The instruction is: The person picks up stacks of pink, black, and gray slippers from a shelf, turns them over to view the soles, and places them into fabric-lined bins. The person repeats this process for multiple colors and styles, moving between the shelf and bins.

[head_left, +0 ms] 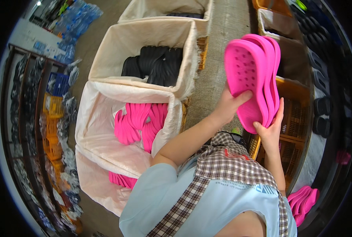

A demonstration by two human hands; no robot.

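In front of me I hold a small nested stack of pink foam shoe soles (245,75), tilted upright, with small holes across the wide upper part of the front one. My left hand (228,103) grips the stack's left side, its thumb lying over the front sole and its fingers hidden behind. At the narrow lower end my right hand (271,132) is closed round the stack, thumb in front and fingers along the right side. Similar pink soles (140,122) lie nested in a cloth-lined bin (95,118) left of my arms.
Beyond that bin, another lined bin (101,53) holds black pieces (156,63). More pink soles (302,203) rest at my lower right, by a grey tabletop (312,166). Orange crates (296,114) stand beneath it. Shelves (29,118) line the far left.
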